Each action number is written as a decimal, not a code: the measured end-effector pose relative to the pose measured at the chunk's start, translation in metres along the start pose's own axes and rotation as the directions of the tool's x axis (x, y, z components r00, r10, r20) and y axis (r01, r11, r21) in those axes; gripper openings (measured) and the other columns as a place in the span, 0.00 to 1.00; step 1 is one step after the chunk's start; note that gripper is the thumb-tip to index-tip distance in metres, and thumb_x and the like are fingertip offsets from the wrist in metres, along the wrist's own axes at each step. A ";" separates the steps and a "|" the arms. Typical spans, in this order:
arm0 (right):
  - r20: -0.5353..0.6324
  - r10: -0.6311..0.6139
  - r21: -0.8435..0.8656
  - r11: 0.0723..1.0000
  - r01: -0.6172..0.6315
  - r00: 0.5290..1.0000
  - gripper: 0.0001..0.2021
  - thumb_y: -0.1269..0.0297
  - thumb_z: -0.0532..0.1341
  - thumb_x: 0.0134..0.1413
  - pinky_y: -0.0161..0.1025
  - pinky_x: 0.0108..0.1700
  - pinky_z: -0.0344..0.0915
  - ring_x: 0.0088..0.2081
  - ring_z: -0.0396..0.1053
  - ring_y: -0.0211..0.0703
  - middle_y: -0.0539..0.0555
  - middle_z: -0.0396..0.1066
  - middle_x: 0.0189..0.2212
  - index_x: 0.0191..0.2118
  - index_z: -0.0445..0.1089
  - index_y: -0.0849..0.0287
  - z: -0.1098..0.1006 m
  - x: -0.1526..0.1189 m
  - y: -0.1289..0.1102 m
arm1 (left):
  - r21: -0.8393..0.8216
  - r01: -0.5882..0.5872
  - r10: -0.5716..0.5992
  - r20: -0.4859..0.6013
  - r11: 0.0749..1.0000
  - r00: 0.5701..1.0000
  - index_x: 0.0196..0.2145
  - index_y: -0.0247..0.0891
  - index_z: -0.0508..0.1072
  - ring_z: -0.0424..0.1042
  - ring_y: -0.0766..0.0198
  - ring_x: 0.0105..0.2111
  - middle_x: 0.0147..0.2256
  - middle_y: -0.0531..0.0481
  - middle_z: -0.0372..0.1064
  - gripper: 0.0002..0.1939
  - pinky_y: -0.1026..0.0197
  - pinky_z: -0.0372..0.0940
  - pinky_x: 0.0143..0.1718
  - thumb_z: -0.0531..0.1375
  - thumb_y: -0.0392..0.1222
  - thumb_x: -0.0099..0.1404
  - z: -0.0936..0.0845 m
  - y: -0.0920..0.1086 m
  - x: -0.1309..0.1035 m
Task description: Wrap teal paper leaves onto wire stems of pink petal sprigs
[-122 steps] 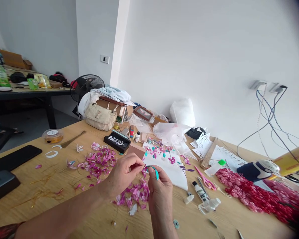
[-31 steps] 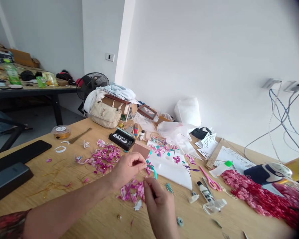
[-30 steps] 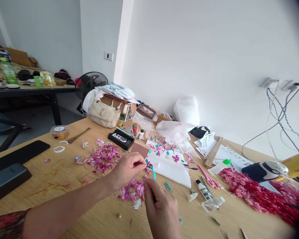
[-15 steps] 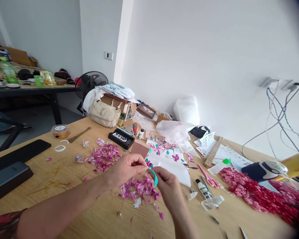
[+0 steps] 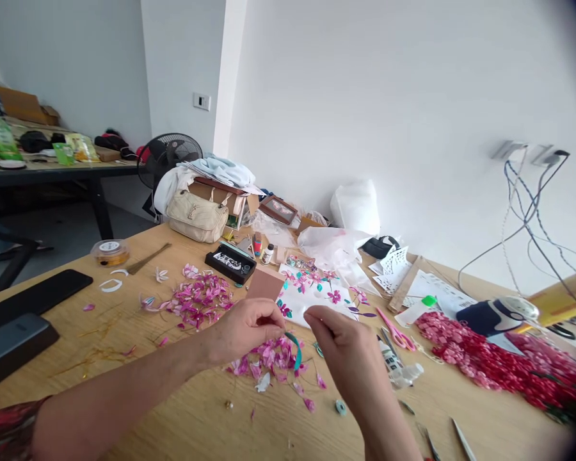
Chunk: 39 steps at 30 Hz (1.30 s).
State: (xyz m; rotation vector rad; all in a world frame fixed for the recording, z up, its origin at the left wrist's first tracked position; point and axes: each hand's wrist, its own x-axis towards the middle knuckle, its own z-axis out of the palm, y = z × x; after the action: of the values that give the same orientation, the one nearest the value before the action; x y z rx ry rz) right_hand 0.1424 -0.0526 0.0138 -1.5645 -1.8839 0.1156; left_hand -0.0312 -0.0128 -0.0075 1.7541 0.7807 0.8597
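Note:
My left hand (image 5: pixel 249 330) pinches one end of a narrow teal strip (image 5: pixel 296 353), which curls down in front of a pile of pink petals (image 5: pixel 271 358). My right hand (image 5: pixel 343 346) is apart from the strip, to its right, with thumb and fingers pressed together. What lies between those fingertips, if anything, is too small to make out. Below the right hand a small teal roll (image 5: pixel 340 407) lies on the table. A larger heap of pink petals (image 5: pixel 201 299) is spread beyond my left hand. White paper (image 5: pixel 295 299) with pink flowers and teal leaves lies behind both hands.
Pink scissors (image 5: pixel 397 333), a small bottle (image 5: pixel 408 374) and tweezers (image 5: pixel 462 438) lie to the right. Further right are red and pink flower strands (image 5: pixel 480 355). A black box (image 5: pixel 230 261) stands behind the petals, and a phone (image 5: pixel 16 342) rests at the left.
My right hand has moved right and away from the teal strip, which now hangs from my left hand alone. The teal roll has come into sight. The view has shifted slightly.

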 end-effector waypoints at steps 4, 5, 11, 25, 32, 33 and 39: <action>0.110 0.127 0.454 0.876 -0.163 0.986 0.13 0.57 0.56 0.50 0.32 0.25 0.56 0.23 0.60 0.37 0.49 0.66 0.19 0.25 0.70 0.61 0.034 0.003 0.022 | -0.178 0.083 -0.086 -0.010 0.981 0.996 0.25 0.34 0.67 0.53 0.72 0.21 0.20 0.58 0.55 0.04 0.69 0.49 0.22 0.56 0.37 0.56 -0.001 -0.003 -0.001; 0.137 0.152 0.494 0.846 -0.201 0.979 0.14 0.56 0.56 0.50 0.32 0.24 0.55 0.22 0.58 0.37 0.49 0.64 0.18 0.25 0.69 0.61 0.046 -0.002 0.024 | -0.195 0.077 -0.085 -0.034 0.978 0.996 0.25 0.34 0.67 0.53 0.72 0.21 0.20 0.58 0.55 0.05 0.69 0.49 0.22 0.56 0.37 0.56 -0.001 -0.005 0.000; 0.041 0.067 0.151 0.986 -0.073 0.997 0.15 0.62 0.49 0.56 0.30 0.21 0.48 0.17 0.55 0.34 0.47 0.59 0.14 0.23 0.65 0.60 0.077 -0.043 -0.002 | 0.060 -0.012 0.025 -0.217 0.998 0.976 0.24 0.34 0.66 0.59 0.69 0.25 0.23 0.55 0.60 0.05 0.68 0.54 0.28 0.54 0.33 0.56 0.007 -0.016 0.009; 0.180 0.157 0.503 0.834 -0.228 0.971 0.13 0.56 0.55 0.50 0.31 0.24 0.54 0.22 0.57 0.36 0.48 0.62 0.18 0.25 0.67 0.60 0.053 -0.008 0.023 | -0.103 0.037 -0.049 -0.114 0.994 0.992 0.25 0.34 0.67 0.56 0.71 0.22 0.22 0.57 0.58 0.05 0.69 0.52 0.23 0.55 0.37 0.57 0.006 -0.009 -0.001; 0.000 0.032 0.099 0.995 -0.032 0.999 0.13 0.64 0.49 0.55 0.31 0.21 0.50 0.18 0.59 0.36 0.49 0.63 0.15 0.24 0.66 0.59 0.066 -0.043 -0.012 | 0.179 -0.064 0.102 -0.213 0.982 0.972 0.23 0.34 0.67 0.61 0.68 0.27 0.24 0.54 0.62 0.06 0.67 0.55 0.29 0.54 0.31 0.56 0.007 -0.018 0.006; -0.014 0.003 -0.004 1.000 -0.004 1.000 0.13 0.66 0.49 0.55 0.31 0.20 0.48 0.17 0.59 0.36 0.49 0.63 0.15 0.24 0.66 0.58 0.059 -0.042 -0.016 | 0.225 -0.089 0.134 -0.195 0.970 0.971 0.22 0.34 0.66 0.61 0.68 0.27 0.23 0.54 0.61 0.07 0.67 0.55 0.29 0.54 0.30 0.56 0.008 -0.017 0.006; 0.111 -0.004 -0.164 0.986 0.022 0.994 0.12 0.64 0.52 0.52 0.31 0.20 0.47 0.16 0.55 0.35 0.47 0.60 0.13 0.21 0.65 0.56 0.008 -0.009 -0.008 | 0.113 -0.067 0.072 -0.043 0.991 0.996 0.23 0.35 0.67 0.61 0.68 0.27 0.24 0.55 0.60 0.05 0.67 0.55 0.29 0.55 0.31 0.55 0.007 -0.009 -0.001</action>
State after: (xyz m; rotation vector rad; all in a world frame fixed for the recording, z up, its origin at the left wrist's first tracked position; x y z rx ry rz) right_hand 0.1314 -0.0603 0.0071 -1.6861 -2.0339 0.0423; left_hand -0.0268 -0.0138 -0.0180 1.8745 0.8154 0.9219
